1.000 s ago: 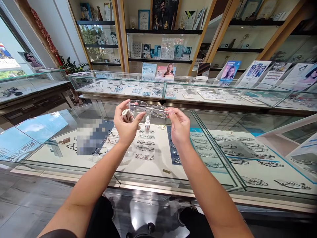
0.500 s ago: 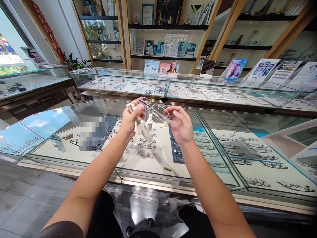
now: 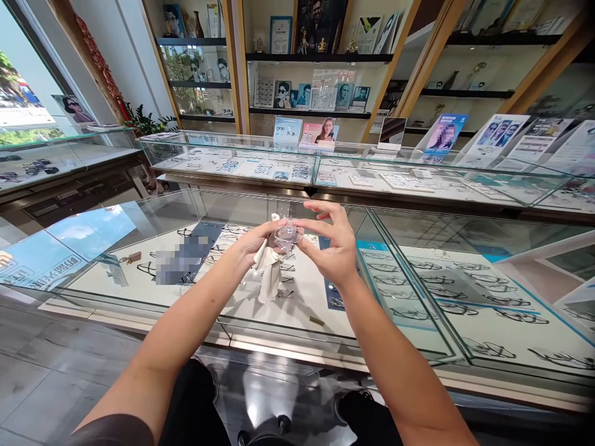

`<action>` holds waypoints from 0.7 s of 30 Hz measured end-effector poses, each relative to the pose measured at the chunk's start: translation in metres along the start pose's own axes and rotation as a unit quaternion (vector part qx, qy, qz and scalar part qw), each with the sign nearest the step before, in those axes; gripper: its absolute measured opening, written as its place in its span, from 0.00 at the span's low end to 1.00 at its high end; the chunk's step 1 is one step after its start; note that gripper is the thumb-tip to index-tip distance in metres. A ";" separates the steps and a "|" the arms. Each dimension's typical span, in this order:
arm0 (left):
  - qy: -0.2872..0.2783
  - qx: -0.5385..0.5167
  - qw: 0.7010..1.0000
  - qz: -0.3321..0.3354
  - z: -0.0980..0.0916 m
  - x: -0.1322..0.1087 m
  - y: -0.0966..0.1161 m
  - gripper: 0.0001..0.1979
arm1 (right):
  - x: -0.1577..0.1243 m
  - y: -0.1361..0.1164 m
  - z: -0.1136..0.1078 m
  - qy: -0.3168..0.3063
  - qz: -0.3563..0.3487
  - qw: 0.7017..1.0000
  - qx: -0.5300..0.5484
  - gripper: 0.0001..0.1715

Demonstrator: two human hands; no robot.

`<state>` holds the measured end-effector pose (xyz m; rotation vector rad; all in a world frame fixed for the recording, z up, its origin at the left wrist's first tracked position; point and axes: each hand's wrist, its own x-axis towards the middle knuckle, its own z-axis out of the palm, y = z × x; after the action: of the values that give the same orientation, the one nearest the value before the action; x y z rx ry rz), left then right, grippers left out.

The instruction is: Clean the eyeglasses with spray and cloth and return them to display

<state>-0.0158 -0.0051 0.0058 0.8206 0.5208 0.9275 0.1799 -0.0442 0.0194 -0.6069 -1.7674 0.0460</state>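
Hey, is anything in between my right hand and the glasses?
Nothing visible is. Your right hand has its thumb and index finger right at the rim of the glasses; the cloth hangs lower, on the left hand's side.

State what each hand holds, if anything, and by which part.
Right hand: the glasses, thumb and forefinger at one lens rim. Left hand: the cloth, by its upper part; whether it also grips the glasses cannot be told.
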 end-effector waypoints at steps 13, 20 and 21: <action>-0.136 0.308 0.942 -0.008 0.017 0.008 -0.031 0.31 | 0.005 0.043 -0.009 0.225 0.104 0.954 0.168 0.11; -0.207 0.567 0.791 0.100 0.022 0.023 -0.057 0.17 | 0.002 0.060 -0.005 0.261 0.178 0.936 0.153 0.14; -0.213 0.587 0.774 0.107 0.021 0.025 -0.059 0.15 | 0.001 0.058 -0.006 0.261 0.192 0.934 0.152 0.14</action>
<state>0.0412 -0.0119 -0.0303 2.2159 0.5884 0.4928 0.2070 0.0048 0.0022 -0.6561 -1.0818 0.3883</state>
